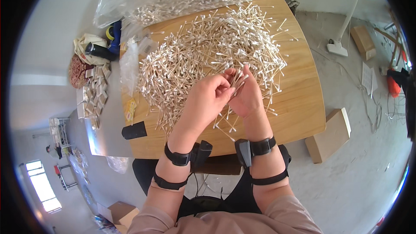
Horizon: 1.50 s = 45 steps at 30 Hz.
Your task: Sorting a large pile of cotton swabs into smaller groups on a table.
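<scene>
A large loose pile of cotton swabs [186, 60], with white tips and pale wooden sticks, spreads over the wooden table [299, 108]. Above its near right part, my two hands meet around a small bunch of cotton swabs [238, 80]. My left hand [211, 95] has its fingers bent and closed on the bunch from the left. My right hand [248, 97] cups the same bunch from the right, thumb side up. Some fingertips are hidden behind the swabs and the other hand. A few stray swabs lie just below my hands.
At the far edge stands a big clear plastic bag [182, 2] full of swabs. Left of the pile are a black card [134, 130], a yellow packet [130, 109], small packs [96, 91] and a dark bottle [100, 51]. A cardboard box [328, 136] sits on the floor at right.
</scene>
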Tool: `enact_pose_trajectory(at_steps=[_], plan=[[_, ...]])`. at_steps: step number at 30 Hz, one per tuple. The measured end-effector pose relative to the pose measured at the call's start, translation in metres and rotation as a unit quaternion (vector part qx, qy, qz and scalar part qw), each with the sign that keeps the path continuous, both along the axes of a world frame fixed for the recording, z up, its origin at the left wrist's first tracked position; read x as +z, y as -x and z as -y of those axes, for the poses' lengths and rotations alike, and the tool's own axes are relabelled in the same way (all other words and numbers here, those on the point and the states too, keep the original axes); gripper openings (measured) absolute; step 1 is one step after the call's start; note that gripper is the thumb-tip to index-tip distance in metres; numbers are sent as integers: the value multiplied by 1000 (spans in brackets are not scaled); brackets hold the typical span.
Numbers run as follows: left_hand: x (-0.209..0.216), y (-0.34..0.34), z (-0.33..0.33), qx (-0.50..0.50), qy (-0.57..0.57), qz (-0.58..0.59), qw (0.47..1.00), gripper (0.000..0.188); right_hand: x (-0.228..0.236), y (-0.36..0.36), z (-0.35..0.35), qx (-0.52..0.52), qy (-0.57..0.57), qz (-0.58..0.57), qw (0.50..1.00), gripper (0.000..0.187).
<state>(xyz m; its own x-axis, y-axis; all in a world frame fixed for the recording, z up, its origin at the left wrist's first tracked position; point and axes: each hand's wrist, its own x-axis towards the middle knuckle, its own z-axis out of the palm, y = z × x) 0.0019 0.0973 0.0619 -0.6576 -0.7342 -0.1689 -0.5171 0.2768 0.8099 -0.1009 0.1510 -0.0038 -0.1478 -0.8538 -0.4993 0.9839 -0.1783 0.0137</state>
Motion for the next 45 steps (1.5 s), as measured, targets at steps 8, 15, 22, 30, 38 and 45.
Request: enact_pose_trajectory(at_steps=[8,15,22,30,38,45], plan=[[-39,24,89,-21,315,-20,949,13,-21,7,-9,35,71,-98,992,44],[-59,93,109,-156,481,-65,860,37,-19,7,-9,36,26,-115,992,39],[-41,91,93,-257,403,-13,878,36,-21,8,-11,25,37,-126,991,35],[-40,-10,64,-197,394,-5,898,39,-22,8,-13,21,15,-124,992,32],[-41,-43,89,-122,413,87,898,22,-19,10,-14,10,22,-129,991,30],[-39,45,99,-128,446,-77,882,22,-20,11,-15,19,41,-130,990,30]])
